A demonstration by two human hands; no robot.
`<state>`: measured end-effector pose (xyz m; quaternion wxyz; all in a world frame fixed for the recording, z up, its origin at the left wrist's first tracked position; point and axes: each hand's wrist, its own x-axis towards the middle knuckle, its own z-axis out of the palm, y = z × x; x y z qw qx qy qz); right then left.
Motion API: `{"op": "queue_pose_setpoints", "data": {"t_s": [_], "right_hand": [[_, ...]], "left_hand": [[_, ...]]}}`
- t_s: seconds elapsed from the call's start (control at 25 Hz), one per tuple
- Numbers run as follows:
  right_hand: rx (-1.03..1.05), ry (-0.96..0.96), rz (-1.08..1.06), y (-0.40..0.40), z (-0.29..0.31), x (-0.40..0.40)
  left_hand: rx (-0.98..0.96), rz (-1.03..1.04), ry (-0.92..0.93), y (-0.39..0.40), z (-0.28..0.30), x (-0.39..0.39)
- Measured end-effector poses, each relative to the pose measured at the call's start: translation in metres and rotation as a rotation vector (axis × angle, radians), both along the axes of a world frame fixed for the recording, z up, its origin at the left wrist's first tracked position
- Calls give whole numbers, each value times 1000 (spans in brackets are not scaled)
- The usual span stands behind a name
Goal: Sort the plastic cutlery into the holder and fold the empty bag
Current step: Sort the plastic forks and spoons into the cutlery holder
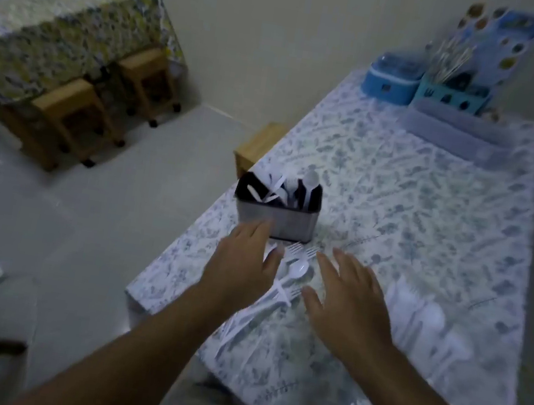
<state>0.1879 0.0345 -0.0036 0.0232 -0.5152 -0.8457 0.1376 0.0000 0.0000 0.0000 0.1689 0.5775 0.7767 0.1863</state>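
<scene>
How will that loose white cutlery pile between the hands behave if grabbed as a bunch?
The cutlery pile is thin white plastic, so probably very light and a bit slick. Spoons and forks lie crossed at angles, so a bunch will likely splay or shed pieces. Both the left hand and right hand are open; gathering from both sides seems safer.

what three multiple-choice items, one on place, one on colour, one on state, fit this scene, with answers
1. Where is the holder?
A. on the floor
B. on the table, beyond the hands
C. on a stool

2. What colour is the loose cutlery between the hands?
A. white
B. black
C. red

3. How are the hands?
A. both gripping forks
B. one holding the bag
C. both open, holding nothing

Answers:
1 B, it stands on the patterned cloth past the fingertips.
2 A, the spoon and forks are white.
3 C, left hand and right hand have spread fingers either side of the pile.
</scene>
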Motion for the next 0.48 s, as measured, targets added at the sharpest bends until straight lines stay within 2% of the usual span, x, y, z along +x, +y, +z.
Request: {"op": "queue_pose_setpoints", "data": {"t_s": [0.12,0.2,0.32,0.4,0.48], "right_hand": [[-177,-55,81,-13,-35,-13],[-235,-41,126,-11,-50,-33],[-288,-26,205,-3,-69,-59],[-313,-50,188,-6,-82,-63],[-355,-48,123,-16,-88,-53]], "left_hand": [[-235,153,-109,-28,-52,-22],[-399,173,-171,-37,-81,-34],[-412,146,-221,-26,-97,-40],[-422,84,-204,-20,-106,-50],[-400,43,-263,-17,-109,-60]]}}
